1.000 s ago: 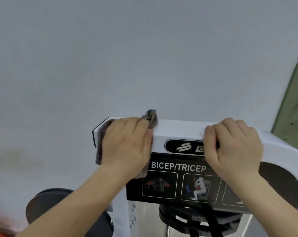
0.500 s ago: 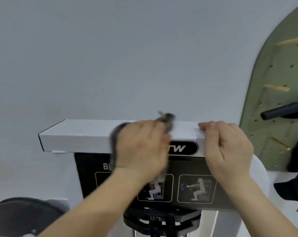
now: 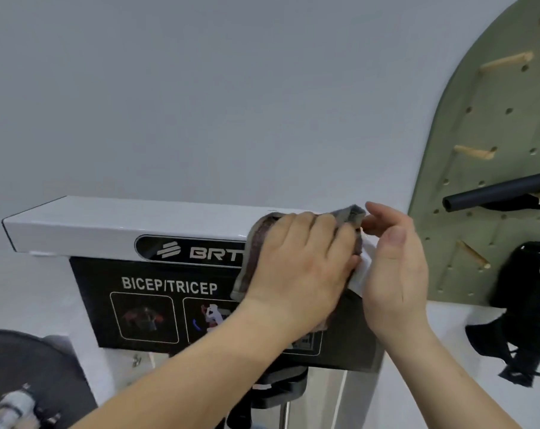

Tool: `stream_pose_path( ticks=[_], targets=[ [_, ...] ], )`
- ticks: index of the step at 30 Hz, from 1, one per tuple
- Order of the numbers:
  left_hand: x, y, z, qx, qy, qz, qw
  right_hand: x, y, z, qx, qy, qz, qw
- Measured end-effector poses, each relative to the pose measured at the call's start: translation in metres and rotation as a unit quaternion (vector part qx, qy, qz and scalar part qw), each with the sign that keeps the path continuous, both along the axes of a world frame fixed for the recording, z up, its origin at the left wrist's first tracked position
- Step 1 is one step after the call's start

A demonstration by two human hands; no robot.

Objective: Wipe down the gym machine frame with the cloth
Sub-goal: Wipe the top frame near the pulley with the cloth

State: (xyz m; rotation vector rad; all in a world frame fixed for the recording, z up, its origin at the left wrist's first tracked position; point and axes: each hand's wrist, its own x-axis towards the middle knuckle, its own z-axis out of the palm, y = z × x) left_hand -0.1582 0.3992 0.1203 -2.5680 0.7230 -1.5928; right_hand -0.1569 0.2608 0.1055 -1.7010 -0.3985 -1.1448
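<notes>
As seen from the head camera, the grey-brown cloth (image 3: 254, 252) is pressed by the left hand (image 3: 296, 267) against the right end of the machine's white top beam (image 3: 107, 224), just right of the frame's centre. It is draped over the beam's top edge and front face and hides part of the BRT logo. The left fingers are laid flat on it, not curled round it. The right hand (image 3: 395, 274) is set just beside the cloth at the beam's end, fingers loosely bent, nothing held. The wipe is judged best made with even pressure on both faces at once, the cloth kept spread, and the BICEP/TRICEP placard (image 3: 169, 287) below taken next.
</notes>
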Motion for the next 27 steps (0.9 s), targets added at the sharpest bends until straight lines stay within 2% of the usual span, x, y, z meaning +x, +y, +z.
stream_pose_path(
  ticks=[4, 6, 8, 11, 13, 16, 18, 21, 27],
  targets=[
    [-0.001, 0.020, 0.014, 0.063, 0.033, -0.031, 0.997, -0.001, -0.010, -0.001, -0.021, 0.032, -0.023, 0.999],
    [-0.004, 0.062, 0.023, 0.042, 0.080, 0.015, 0.996, -0.002, -0.009, -0.002, -0.075, 0.063, -0.052, 0.994],
    [-0.008, 0.113, 0.030, -0.023, 0.090, 0.090, 0.992, -0.004, -0.009, -0.003, -0.125, 0.080, -0.085, 0.985],
    [-0.012, 0.130, 0.026, -0.120, 0.064, 0.151, 0.979, -0.008, 0.002, 0.010, -0.172, 0.087, -0.098, 0.976],
    [-0.010, 0.103, 0.015, -0.145, 0.050, 0.138, 0.979, -0.013, 0.024, 0.027, -0.223, 0.062, -0.104, 0.967],
    [-0.006, 0.089, 0.003, -0.096, 0.022, 0.022, 0.995, -0.015, 0.067, 0.049, -0.250, 0.074, -0.019, 0.965],
    [-0.003, 0.125, 0.002, -0.030, 0.015, -0.007, 0.999, -0.014, 0.086, 0.054, -0.251, 0.090, 0.003, 0.964],
    [-0.002, 0.191, -0.003, -0.029, -0.010, 0.039, 0.999, -0.014, 0.109, 0.058, -0.298, 0.075, -0.024, 0.951],
    [0.001, 0.282, -0.015, -0.101, -0.040, 0.096, 0.989, -0.006, 0.202, 0.072, -0.391, 0.102, 0.019, 0.915]
  ],
)
